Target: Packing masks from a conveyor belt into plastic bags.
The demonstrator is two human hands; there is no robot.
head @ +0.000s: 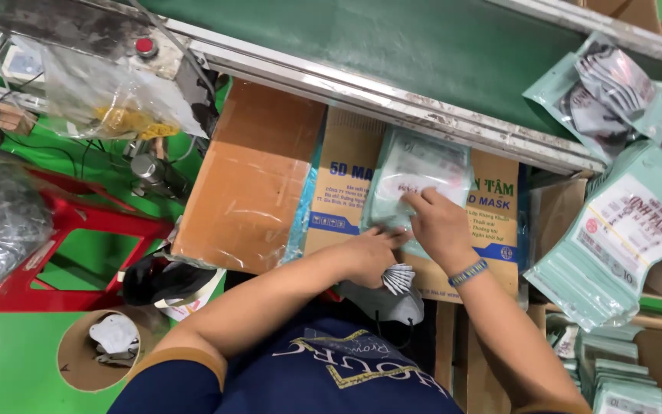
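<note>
Navy shirt [323,376] in the foreground, we worked over a printed carton [346,192] below the green conveyor [438,46]. Our right hand [440,226] pinched the mouth of a pale-green pouch [415,172] lying on that carton, while our left hand [369,257] gripped a folded stack of masks [398,277] beside it. Holding the mouth wide and the stack square seemed the best way to do it cleanly.

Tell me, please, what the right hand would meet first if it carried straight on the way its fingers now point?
The right hand already touches the pale green mask pouch. Straight on, up and to the left, it would run along that pouch, then probably reach the printed cardboard box under it; depth is hard to judge.
</note>
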